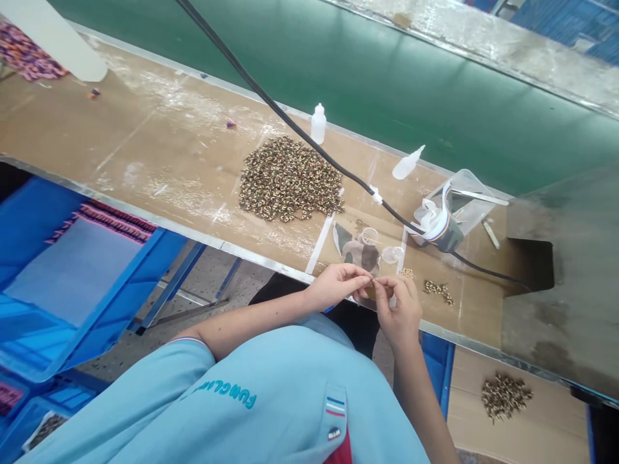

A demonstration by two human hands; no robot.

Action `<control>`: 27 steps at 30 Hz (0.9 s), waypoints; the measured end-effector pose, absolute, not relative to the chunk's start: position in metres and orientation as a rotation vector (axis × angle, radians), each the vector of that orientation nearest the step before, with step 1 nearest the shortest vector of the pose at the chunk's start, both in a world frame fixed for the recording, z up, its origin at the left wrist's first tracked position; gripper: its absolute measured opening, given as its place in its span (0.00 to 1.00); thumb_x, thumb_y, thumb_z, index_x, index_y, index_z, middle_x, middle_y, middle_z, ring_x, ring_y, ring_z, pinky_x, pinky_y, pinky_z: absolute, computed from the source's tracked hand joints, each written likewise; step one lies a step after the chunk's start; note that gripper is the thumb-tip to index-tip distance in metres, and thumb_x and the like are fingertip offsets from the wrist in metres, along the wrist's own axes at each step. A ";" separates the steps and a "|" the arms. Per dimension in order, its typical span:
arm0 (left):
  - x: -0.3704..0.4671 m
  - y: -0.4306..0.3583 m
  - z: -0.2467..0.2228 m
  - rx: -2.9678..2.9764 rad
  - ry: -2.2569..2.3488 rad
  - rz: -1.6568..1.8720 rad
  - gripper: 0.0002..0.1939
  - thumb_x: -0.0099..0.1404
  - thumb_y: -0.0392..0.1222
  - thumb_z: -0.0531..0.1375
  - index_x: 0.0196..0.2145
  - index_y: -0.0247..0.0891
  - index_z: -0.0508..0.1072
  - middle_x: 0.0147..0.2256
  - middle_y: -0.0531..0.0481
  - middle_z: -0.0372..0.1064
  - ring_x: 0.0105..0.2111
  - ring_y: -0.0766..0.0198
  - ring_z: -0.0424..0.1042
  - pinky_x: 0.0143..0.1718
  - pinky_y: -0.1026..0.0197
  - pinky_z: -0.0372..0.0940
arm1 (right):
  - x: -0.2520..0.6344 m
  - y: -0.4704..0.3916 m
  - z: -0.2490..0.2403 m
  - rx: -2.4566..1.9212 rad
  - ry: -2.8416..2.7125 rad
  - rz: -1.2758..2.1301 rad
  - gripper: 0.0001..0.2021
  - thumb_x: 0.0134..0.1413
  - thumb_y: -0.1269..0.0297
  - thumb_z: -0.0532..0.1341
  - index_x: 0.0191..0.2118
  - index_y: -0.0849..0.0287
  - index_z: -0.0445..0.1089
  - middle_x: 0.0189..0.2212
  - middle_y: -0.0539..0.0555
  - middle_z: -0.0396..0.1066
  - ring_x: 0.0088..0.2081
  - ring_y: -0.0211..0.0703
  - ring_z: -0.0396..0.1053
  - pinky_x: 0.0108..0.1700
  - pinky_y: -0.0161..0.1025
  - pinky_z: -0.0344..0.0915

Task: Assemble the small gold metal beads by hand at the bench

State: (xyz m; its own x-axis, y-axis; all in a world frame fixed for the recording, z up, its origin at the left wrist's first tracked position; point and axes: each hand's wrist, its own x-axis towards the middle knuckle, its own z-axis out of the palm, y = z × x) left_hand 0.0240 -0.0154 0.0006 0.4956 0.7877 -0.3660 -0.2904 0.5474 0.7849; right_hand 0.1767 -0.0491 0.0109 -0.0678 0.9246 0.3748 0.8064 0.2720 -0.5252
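My left hand (342, 283) and my right hand (399, 300) meet at the fingertips over the table's near edge. Both are pinched closed around something tiny and dark, too small to name. Just beyond them lies a camouflage-patterned cloth (360, 253), with a small clear round dish (370, 236) and another clear dish (391, 254) by it. To the right of my right hand sit a few small tan pieces (407, 273) and a little group of brown-and-cream pieces (438, 291). A large heap of similar small pieces (290, 180) covers the table to the upper left.
White squeeze bottles (318, 124) (409, 162) stand and lie along the back edge. A black cable (271, 100) crosses above the table to a grey-and-white device (442, 232). Blue crates (149, 264) are at lower left; another heap (506, 396) lies on cardboard at lower right.
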 end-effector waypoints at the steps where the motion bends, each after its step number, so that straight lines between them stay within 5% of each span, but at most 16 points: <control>1: 0.024 -0.015 0.000 0.713 0.791 0.729 0.15 0.54 0.47 0.65 0.31 0.30 0.72 0.20 0.54 0.68 0.20 0.73 0.65 0.24 0.68 0.61 | 0.172 -0.050 0.010 -1.542 -1.894 0.235 0.06 0.59 0.64 0.56 0.33 0.56 0.67 0.29 0.52 0.68 0.31 0.39 0.65 0.33 0.37 0.63; 27: 0.025 -0.024 -0.004 0.834 0.851 0.793 0.11 0.56 0.44 0.63 0.31 0.31 0.72 0.21 0.54 0.67 0.21 0.72 0.65 0.24 0.69 0.62 | 0.170 -0.056 0.004 -1.571 -1.996 0.159 0.07 0.62 0.64 0.51 0.34 0.55 0.65 0.32 0.53 0.67 0.36 0.41 0.66 0.37 0.38 0.63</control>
State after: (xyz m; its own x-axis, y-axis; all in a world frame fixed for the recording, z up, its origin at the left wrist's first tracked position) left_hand 0.0247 -0.0237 -0.0042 0.4309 0.8472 -0.3109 -0.2504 0.4432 0.8607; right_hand 0.1699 -0.0556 0.0044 -0.1312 0.9197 0.3701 0.8493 0.2968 -0.4365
